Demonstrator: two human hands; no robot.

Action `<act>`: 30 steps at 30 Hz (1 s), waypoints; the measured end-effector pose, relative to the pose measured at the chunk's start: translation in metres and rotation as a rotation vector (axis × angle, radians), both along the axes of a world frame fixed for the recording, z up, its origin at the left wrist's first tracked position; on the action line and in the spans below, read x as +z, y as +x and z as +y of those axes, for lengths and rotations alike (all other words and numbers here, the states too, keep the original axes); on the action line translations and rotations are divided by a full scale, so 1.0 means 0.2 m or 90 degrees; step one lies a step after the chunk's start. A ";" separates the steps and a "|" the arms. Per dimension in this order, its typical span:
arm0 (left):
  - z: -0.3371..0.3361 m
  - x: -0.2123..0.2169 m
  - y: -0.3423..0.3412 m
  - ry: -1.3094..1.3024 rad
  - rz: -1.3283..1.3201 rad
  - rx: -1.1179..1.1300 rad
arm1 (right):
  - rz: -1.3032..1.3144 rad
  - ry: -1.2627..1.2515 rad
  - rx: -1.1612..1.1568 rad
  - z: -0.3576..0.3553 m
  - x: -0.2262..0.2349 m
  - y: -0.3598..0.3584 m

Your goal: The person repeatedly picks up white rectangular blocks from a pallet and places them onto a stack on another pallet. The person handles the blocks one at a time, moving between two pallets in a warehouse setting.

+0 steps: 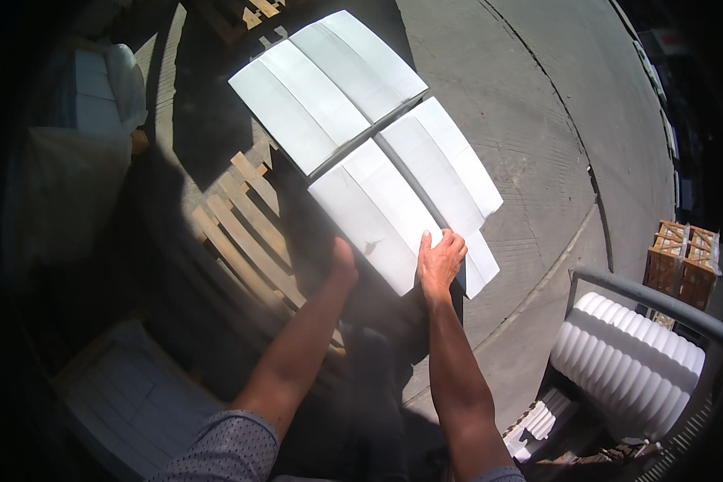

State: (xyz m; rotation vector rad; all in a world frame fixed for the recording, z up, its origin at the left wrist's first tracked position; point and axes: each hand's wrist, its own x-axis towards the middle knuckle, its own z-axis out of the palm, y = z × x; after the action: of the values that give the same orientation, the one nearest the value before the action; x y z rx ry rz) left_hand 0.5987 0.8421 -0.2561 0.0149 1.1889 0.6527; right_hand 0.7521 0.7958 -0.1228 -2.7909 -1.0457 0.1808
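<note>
Several white cardboard boxes stand close together in a stack, their lids lit by the sun. The nearest box (361,193) has a small dark mark on its lid and sits slightly askew from its neighbours. My right hand (442,261) grips its near right edge, the thumb on the lid and the fingers bent over the side. Against the shaded left side of the same box is my left hand (344,263); its fingers are mostly hidden. Beyond lie a right-hand box (442,157) and the far boxes (329,88).
A wooden pallet (249,221) with bare slats lies to the left. Wrapped white boxes (92,88) stand at far left, more boxes (132,394) at lower left. At right are a metal rail (655,301), a ribbed white roll (627,369) and wooden crates (683,261) on concrete.
</note>
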 end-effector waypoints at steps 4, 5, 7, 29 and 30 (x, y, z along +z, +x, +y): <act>0.04 -0.01 -0.03 -0.019 -0.030 0.039 | 0.048 -0.080 -0.071 -0.06 0.05 -0.12; 0.04 -0.01 -0.06 -0.048 -0.040 0.043 | 0.066 -0.104 -0.084 -0.10 0.06 -0.15; 0.07 -0.03 -0.14 -0.086 -0.025 0.039 | 0.169 -0.187 -0.126 -0.12 0.05 -0.13; 0.08 -0.24 -0.32 -0.017 -0.109 -0.006 | 0.871 0.186 -0.145 0.23 -0.20 -0.16; 0.06 -0.19 -0.37 -0.002 -0.104 -0.016 | 0.862 0.192 -0.159 0.19 -0.17 -0.24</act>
State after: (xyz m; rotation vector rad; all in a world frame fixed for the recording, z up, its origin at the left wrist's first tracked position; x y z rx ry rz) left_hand 0.5249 0.8532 -0.2944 -0.0258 1.0309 0.6174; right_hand 0.7050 0.8335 -0.1571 -1.7638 -0.2998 1.4300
